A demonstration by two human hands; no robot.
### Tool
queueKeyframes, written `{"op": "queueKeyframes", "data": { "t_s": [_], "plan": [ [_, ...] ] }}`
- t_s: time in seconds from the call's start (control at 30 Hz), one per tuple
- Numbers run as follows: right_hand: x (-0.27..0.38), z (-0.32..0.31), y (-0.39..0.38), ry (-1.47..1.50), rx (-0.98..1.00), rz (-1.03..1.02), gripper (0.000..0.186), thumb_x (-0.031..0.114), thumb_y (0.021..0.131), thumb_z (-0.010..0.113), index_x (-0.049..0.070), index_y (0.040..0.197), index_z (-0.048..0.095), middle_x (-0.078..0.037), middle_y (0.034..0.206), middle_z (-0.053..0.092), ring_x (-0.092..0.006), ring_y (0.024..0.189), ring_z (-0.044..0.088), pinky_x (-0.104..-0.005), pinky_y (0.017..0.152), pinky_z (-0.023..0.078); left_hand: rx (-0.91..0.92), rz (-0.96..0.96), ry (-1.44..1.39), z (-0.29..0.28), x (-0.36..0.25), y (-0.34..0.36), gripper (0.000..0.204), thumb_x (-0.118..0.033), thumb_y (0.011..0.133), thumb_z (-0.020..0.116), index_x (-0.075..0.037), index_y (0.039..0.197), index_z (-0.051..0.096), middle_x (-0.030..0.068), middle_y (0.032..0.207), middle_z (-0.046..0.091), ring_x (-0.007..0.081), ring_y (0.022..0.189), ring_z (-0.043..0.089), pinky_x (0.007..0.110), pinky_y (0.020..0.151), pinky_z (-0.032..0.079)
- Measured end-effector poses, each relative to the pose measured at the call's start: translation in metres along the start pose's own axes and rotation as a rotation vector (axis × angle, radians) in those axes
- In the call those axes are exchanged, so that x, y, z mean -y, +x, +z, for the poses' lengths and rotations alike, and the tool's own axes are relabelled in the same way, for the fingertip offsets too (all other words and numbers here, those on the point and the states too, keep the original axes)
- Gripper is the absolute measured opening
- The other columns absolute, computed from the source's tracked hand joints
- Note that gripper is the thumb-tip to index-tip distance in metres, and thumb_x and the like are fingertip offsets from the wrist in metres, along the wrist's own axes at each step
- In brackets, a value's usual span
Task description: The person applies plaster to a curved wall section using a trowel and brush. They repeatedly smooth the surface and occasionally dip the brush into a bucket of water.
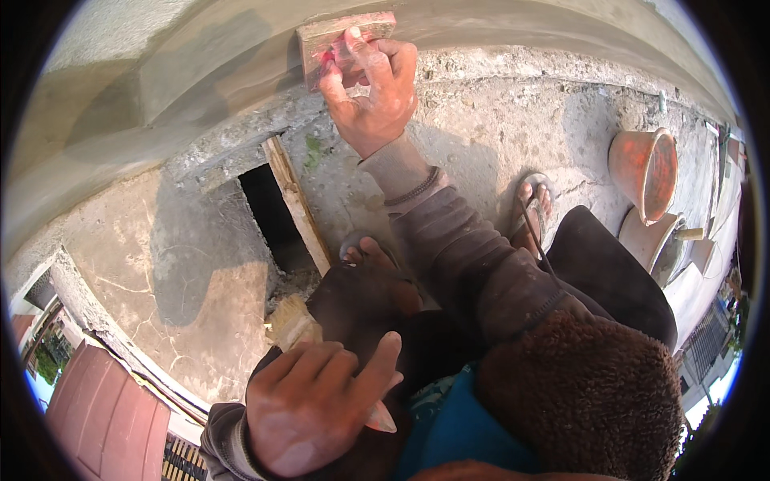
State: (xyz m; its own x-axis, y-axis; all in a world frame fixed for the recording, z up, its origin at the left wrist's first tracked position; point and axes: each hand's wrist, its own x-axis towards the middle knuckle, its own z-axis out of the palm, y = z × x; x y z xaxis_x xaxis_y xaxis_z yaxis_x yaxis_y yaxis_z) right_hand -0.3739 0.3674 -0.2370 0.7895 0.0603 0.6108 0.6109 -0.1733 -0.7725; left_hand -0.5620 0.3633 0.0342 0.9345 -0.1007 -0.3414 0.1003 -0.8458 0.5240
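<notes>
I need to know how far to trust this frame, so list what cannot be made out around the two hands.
Head view only:
- Wooden float: the right hand covers its handle and much of its back.
- Brush: the left hand hides its handle, so only bristles show.
- Dark gap beside the wooden plank: too shadowed to see inside.
- Orange bucket: contents unclear.

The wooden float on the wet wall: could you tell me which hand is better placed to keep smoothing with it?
Right. The right hand already grips the wooden float flat against the wall; the left hand holds a brush low.
</notes>
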Motion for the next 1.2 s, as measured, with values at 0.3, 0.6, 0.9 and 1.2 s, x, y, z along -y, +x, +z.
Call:
{"op": "queueKeyframes", "data": {
  "t_s": [0.3,0.6,0.9,1.2],
  "plan": [
    [-0.013,-0.021,0.025,0.058,-0.154,-0.08,0.063,-0.007,0.076,0.075,0.007,0.135,0.056,-0.013,0.114,0.051,-0.0188,0.084,0.067,-0.0309,0.062,0.057,0.043,-0.041,0.005,-0.004,-0.002,0.0,0.046,-0.025,0.077,0.083,-0.007,0.118,0.073,0.0039,0.077,0.062,0.02,0.066,0.063,0.033,0.056,0.05],
    [0.008,-0.011,-0.013,0.269,-0.033,0.224,0.049,0.004,0.089,0.069,0.005,0.133,0.047,-0.013,0.112,0.054,-0.0193,0.094,0.064,-0.0285,0.063,0.059,-0.013,-0.136,-0.019,-0.009,0.002,0.0,0.041,-0.03,0.089,0.078,-0.004,0.12,0.072,0.009,0.076,0.067,0.024,0.065,0.067,0.034,0.057,0.052],
    [0.044,0.031,0.035,0.449,-0.384,0.483,0.041,-0.001,0.094,0.064,0.003,0.122,0.035,-0.01,0.105,0.051,-0.0144,0.092,0.056,-0.0269,0.063,0.057,-0.715,-0.595,-0.286,-0.011,0.045,-0.08,0.057,-0.038,0.108,0.055,0.011,0.137,0.055,0.0238,0.098,0.073,0.0282,0.088,0.074,0.037,0.076,0.06],
    [0.052,-0.041,-0.063,1.218,0.468,0.828,0.042,0.0,0.091,0.069,0.006,0.125,0.045,-0.009,0.125,0.051,-0.0163,0.106,0.056,-0.0382,0.097,0.051,-1.192,0.148,-1.587,0.021,0.137,-0.068,0.047,-0.036,0.111,0.046,-0.002,0.143,0.049,0.0192,0.114,0.071,0.0332,0.124,0.065,0.045,0.081,0.069]
  ]
}}
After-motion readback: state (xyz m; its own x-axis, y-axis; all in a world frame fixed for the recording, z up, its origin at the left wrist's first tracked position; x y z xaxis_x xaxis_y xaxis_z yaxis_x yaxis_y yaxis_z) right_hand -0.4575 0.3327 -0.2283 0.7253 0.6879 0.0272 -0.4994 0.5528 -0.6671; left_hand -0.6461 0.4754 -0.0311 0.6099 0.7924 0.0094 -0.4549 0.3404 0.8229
